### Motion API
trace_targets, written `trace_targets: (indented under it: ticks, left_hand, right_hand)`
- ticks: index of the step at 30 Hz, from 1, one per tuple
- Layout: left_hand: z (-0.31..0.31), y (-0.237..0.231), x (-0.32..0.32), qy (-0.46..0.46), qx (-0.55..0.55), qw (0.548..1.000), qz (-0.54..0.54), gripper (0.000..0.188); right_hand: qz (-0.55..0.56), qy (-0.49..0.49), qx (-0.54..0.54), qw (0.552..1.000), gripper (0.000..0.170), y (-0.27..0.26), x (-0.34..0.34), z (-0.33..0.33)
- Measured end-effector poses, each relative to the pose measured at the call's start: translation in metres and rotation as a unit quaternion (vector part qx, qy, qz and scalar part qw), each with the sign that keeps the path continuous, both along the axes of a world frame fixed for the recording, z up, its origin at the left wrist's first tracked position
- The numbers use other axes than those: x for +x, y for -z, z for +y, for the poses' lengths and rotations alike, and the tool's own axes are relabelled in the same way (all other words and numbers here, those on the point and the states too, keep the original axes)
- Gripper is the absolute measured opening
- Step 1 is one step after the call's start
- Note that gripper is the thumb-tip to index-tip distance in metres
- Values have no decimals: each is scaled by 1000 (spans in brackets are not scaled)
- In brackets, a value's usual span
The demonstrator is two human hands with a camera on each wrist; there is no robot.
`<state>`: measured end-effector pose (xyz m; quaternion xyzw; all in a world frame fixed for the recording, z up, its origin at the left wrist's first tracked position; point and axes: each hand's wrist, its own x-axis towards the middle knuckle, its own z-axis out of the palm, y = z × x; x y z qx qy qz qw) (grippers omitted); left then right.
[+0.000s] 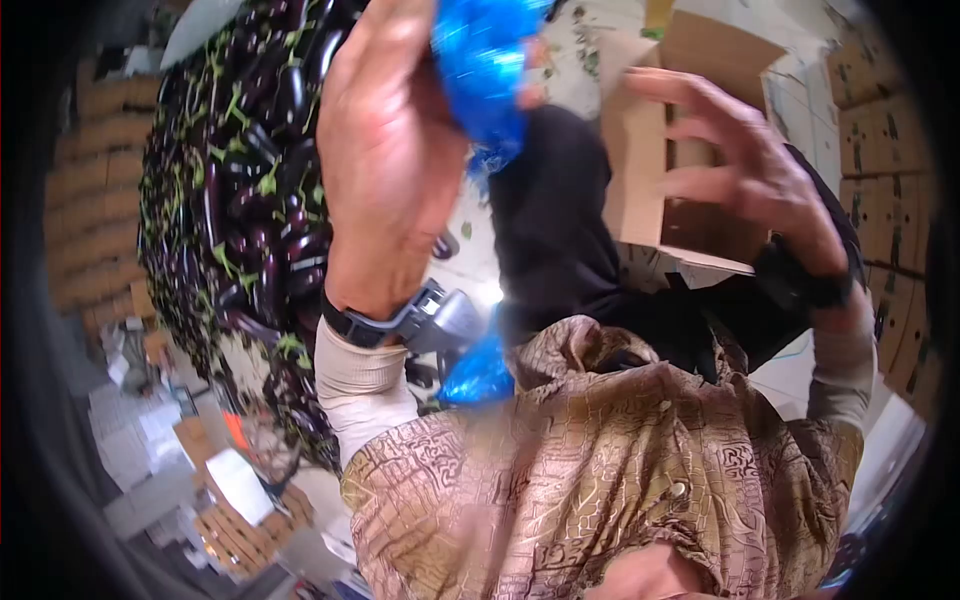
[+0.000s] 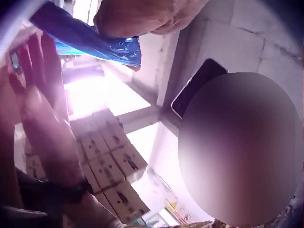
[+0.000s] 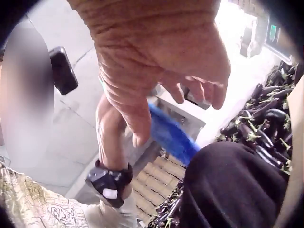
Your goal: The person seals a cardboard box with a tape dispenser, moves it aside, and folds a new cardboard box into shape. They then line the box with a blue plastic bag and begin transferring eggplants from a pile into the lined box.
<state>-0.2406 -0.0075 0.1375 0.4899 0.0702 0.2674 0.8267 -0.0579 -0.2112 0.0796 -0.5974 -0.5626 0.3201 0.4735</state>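
Crumpled blue plastic (image 1: 485, 75) is gripped by my left hand (image 1: 390, 150), raised at the upper middle of the head view; a fingertip shows at its far side. The left wrist view has the plastic (image 2: 107, 47) hanging beside the left hand (image 2: 152, 16). My right hand (image 1: 740, 160) hovers over an open cardboard box (image 1: 635, 150), fingers spread and slightly bent, holding nothing. In the right wrist view that hand (image 3: 161, 52) is large in front, with the blue plastic (image 3: 173, 135) beyond it.
A large heap of eggplants (image 1: 260, 200) lies at the left. Stacked cartons (image 1: 880, 170) stand at the right, others (image 1: 100, 200) at the far left. More blue plastic (image 1: 480, 375) is near the left wrist. A dark-trousered knee (image 1: 555, 200) is between the hands.
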Motion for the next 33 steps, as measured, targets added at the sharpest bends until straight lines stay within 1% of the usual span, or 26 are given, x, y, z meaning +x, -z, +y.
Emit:
trace_targets:
  ticks: [1,2,3,5,7,9,10,11,12,13,14,15,16,17,18,19,20,21,23,24,25,27,28,30,32,33]
  left_hand:
    - [-27,-31,30,164,-54,984,-42,37]
    - [-40,-43,48,186,-48,980,-46,37]
    - [-53,-54,64,172,-3,984,-38,36]
    - [-73,-69,91,138,84,987,-25,33]
    - [-82,-77,113,92,170,981,-15,31]
    - [-65,-67,145,96,158,983,-12,28]
    - [-47,-51,166,125,156,980,-13,27]
    - [-43,-37,179,98,141,984,-49,23]
    - [-39,-21,192,71,125,986,-85,20]
    - [-19,2,205,84,157,984,-8,17]
    - [-27,10,194,98,222,967,84,14]
    - [-36,34,195,124,285,949,58,14]
    - [-46,51,192,153,328,921,146,17]
    - [-56,74,193,145,425,873,190,18]
    - [-61,116,200,98,511,841,149,18]
    - [-72,125,196,199,447,833,259,18]
    - [-85,128,193,204,443,808,330,18]
    - [-84,142,196,212,443,807,327,18]
    - [-71,180,197,124,630,750,160,18]
    - [-66,164,195,143,709,668,175,18]
    - [-75,141,186,89,744,631,199,19]
    - [-69,130,186,96,687,712,107,24]
    - [-75,120,181,101,688,711,103,24]
    - [-88,87,159,274,457,827,180,29]
    - [-106,75,139,367,191,882,226,32]
    - [-112,74,132,398,57,887,228,32]
  right_hand:
    - [-111,37,39,992,84,2,-27,31]
    - [-79,59,172,980,79,14,-33,39]
    - [-26,11,55,998,59,-9,-34,37]
    - [281,-92,19,955,38,-6,-45,28]
    - [106,-131,17,986,26,12,-59,14]
    - [79,-155,-10,985,27,6,-59,-17]
    - [140,-155,-77,975,35,7,-55,-36]
    - [65,-159,44,984,29,31,-51,-56]
    - [146,-172,-132,965,37,21,-40,-81]
    - [224,-188,2,956,34,40,-37,-107]
    - [324,-136,-36,935,34,27,-37,-135]
    - [360,-95,-140,917,38,5,-26,-160]
    - [410,-46,-84,907,46,5,-24,-189]
    - [512,38,-49,857,43,0,-26,-217]
    - [542,91,27,835,38,0,-29,-226]
    - [566,144,103,805,34,1,-32,-233]
    - [529,173,139,819,29,5,-34,-227]
    - [491,200,174,830,27,11,-34,-212]
    - [529,209,160,807,31,21,-36,-188]
    - [580,175,172,777,32,28,-35,-177]
    - [626,140,186,744,34,33,-31,-168]
    - [646,188,175,719,36,32,-24,-151]
    - [643,167,204,719,35,41,-16,-144]
    - [635,200,209,716,33,39,-8,-131]
    - [617,228,232,716,28,41,0,-119]
    - [616,228,234,717,28,46,7,-116]
